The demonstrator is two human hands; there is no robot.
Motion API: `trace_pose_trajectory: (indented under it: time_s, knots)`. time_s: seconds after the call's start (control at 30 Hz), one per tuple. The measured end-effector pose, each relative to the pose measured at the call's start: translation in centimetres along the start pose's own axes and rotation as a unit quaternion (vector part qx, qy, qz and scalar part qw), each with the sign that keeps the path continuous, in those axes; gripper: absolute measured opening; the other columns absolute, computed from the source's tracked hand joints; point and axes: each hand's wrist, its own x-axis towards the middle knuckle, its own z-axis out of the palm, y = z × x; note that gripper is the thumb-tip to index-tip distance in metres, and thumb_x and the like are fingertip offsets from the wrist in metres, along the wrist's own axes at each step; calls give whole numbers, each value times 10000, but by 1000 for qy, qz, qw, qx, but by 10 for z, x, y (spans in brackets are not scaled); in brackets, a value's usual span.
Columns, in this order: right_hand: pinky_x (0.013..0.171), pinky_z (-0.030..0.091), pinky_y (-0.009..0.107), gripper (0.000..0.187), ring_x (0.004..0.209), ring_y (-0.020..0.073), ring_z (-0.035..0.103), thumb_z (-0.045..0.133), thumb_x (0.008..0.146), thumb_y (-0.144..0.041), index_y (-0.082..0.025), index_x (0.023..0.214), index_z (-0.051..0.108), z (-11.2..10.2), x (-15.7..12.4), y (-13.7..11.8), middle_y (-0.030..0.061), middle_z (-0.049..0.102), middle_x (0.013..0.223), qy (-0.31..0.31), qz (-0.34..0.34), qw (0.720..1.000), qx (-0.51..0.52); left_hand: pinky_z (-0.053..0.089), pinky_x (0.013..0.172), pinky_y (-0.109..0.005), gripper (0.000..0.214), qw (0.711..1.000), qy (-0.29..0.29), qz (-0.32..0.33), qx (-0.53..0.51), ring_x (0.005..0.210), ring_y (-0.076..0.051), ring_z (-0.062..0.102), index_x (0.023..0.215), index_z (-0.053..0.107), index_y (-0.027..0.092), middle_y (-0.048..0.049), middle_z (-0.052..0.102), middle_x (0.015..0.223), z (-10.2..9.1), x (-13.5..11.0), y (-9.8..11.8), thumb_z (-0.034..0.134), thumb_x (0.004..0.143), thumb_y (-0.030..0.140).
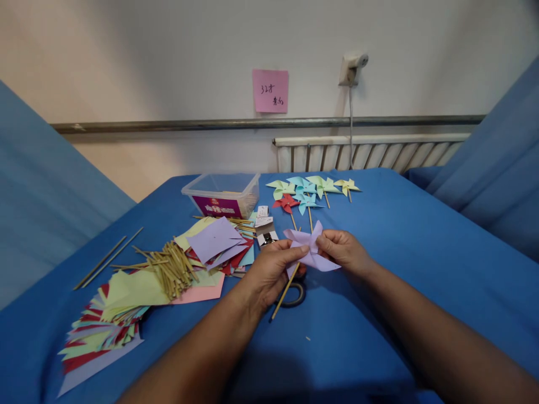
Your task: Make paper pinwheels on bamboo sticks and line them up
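Between my two hands is a purple paper pinwheel [314, 259], held above the middle of the table. My left hand [273, 269] is closed on it from the left, thumb pressed on the paper near its centre. A thin wooden stick [286, 292] slants down from the pinwheel beside that hand's fingers. From the right, my right hand [343, 252] pinches a folded blade of the same pinwheel between thumb and fingers. Under the hands lies a pair of scissors, of which a black handle loop [295, 294] shows; the rest is hidden.
Finished pinwheels [305, 203] in several colours lie at the back. Left are a clear plastic box [223, 193], a small open carton [265, 227], purple paper squares [217, 241], bundled short sticks [172, 269], a fanned paper stack [105, 331] and two long sticks [105, 261] on the blue cloth.
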Motion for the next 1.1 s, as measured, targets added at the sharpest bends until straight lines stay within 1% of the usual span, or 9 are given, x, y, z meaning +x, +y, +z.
trace_pose_trajectory:
  time_s: [0.2,0.37,0.6,0.73,0.8,0.87,0.93,1.03,1.1]
  knots:
    - [433,244,224,541,430,67,340,741,679,-681,-180,626,544,2,2,6,-51,457,502,-8,3,997,81,502,541,-191,175,999,-21,-29,-24,579,-105,617,849,714,99,-61,685,736,3,-4,3,792,693,116]
    - [460,275,225,520,459,78,391,789,638,-651,-179,682,574,5,1,8,-48,504,546,-13,24,996,79,518,551,-205,151,998,-32,-27,-36,560,-105,608,829,704,93,-64,679,719,3,-4,3,785,702,110]
    - [472,279,231,513,466,81,402,788,645,-641,-178,658,568,7,2,8,-46,514,547,10,9,996,89,517,559,-204,162,999,-20,-17,-31,585,-106,608,838,705,105,-69,681,751,2,-3,1,790,702,129]
    - [475,290,234,507,462,83,417,799,635,-635,-176,671,587,10,4,10,-40,540,553,19,-4,996,85,511,556,-213,149,999,-18,-7,-40,571,-104,592,816,693,108,-48,656,713,1,-2,-1,781,696,120]
    - [469,304,240,524,449,90,430,702,713,-694,-178,694,611,10,4,10,-32,545,540,3,-22,995,100,496,543,-216,143,999,-3,3,-52,553,-101,579,807,681,111,-38,644,697,0,0,-1,773,698,123]
    - [465,336,245,576,446,100,464,577,781,-750,-179,736,638,10,3,9,-16,564,549,-32,-33,992,120,476,526,-218,147,998,17,19,-62,539,-102,570,808,669,112,-36,639,687,-3,3,-1,767,701,136]
    - [477,383,245,614,492,113,537,528,791,-779,-179,811,658,9,3,9,17,634,646,-73,-27,989,130,470,528,-226,166,996,36,44,-70,538,-110,573,809,657,112,-37,643,681,-5,6,-1,772,695,151]
    - [458,396,221,584,544,109,600,635,750,-731,-176,929,655,12,0,11,65,710,865,-119,-3,988,94,481,551,-244,210,990,54,95,-92,546,-123,585,802,640,125,-26,654,686,-8,9,0,792,664,167]
    - [421,367,200,523,501,86,586,745,714,-631,-172,937,631,19,-1,14,61,719,894,-138,18,989,50,480,557,-244,224,985,67,121,-107,541,-120,578,788,633,138,-3,643,667,-8,9,1,804,649,177]
